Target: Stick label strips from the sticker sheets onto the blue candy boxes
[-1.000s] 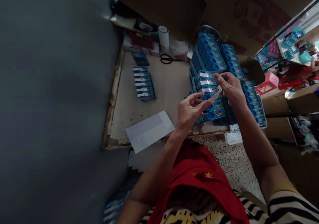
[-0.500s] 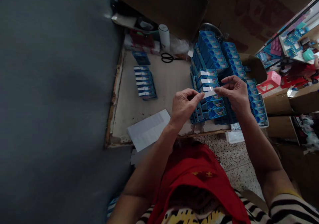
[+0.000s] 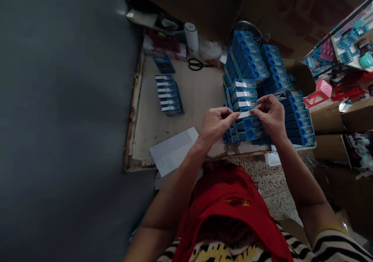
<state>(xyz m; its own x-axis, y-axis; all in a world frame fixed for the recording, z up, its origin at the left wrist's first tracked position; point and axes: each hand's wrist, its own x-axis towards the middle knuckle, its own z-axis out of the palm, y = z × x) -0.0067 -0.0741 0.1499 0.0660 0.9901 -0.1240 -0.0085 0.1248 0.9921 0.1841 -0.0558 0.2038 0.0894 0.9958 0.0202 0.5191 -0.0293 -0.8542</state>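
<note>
One white strip [image 3: 244, 114] over blue boxes [image 3: 250, 134] at right, its ends pinched in left hand [image 3: 216, 124] and right hand [image 3: 272, 116], forearms [image 3: 300, 172] extended from near side. Surface [image 3: 201, 95]: black scissors [image 3: 203, 65] far, paper [image 3: 171, 149] near left. Room: speckled floor [image 3: 266, 182], cartons [image 3: 330, 153] right.

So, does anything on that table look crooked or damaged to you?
Yes. The white sheet lies askew, one corner poking past the front edge of the table. That edge also looks worn, with dark, chipped patches.
</note>
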